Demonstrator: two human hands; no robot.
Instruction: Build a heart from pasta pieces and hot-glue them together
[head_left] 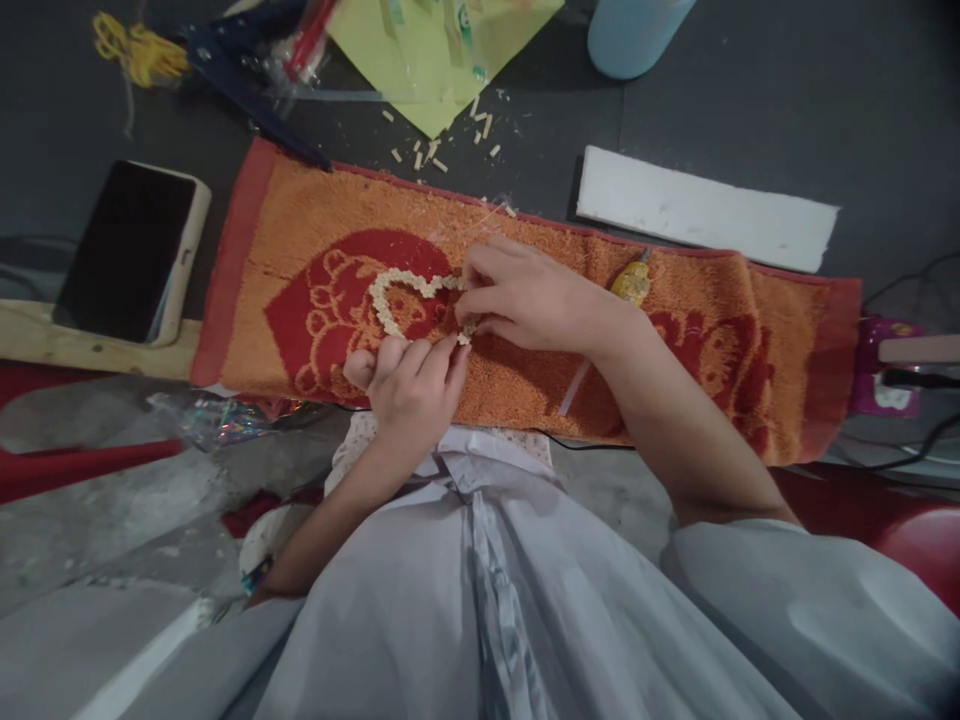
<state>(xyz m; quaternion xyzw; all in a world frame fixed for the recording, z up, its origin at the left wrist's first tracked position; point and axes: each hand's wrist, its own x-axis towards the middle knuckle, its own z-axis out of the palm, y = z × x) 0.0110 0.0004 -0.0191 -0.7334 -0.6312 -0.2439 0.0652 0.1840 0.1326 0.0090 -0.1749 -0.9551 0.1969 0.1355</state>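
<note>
A heart-shaped outline of small cream pieces (385, 292) lies on an orange and red towel (540, 385). My left hand (416, 385) rests at its lower edge, thumb and fingers closed on the outline's bottom end. From the right, my right hand (525, 295) reaches over the outline's right side and covers part of it. Its fingers are bent close around the cream pieces there. Whether a separate small piece sits between those fingertips is hidden. Just right of that hand, a yellow-handled tool (631, 284) lies on the towel.
Loose cream bits (432, 150) lie beyond the towel, near a yellow-green sheet (442, 50). A phone (124, 250) is at left, dark blue scissors (247, 95) above. A white strip (701, 208) and a blue cup (634, 38) stand out at back right.
</note>
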